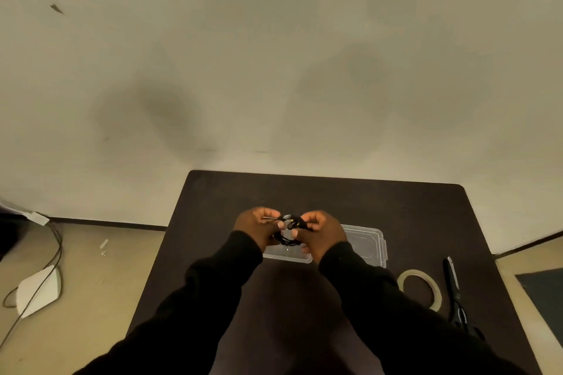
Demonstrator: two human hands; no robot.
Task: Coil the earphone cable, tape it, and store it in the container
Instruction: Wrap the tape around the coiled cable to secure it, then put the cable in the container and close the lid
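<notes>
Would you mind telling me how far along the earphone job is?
The cable looks mostly coiled. Both hands, left and right, hold it above the container. Taping seems still to do: the tape and scissors lie on the table. Storing follows.

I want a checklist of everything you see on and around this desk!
Surface: dark brown table.
Job's things: black coiled earphone cable held above clear plastic container; clear tape roll and black-handled scissors at the right.
Clutter: nothing seen.
Hands: left hand and right hand both pinch the coil.
Cables: dark cord on the floor.
Surroundings: beige wall; white flat object on the floor.
</notes>
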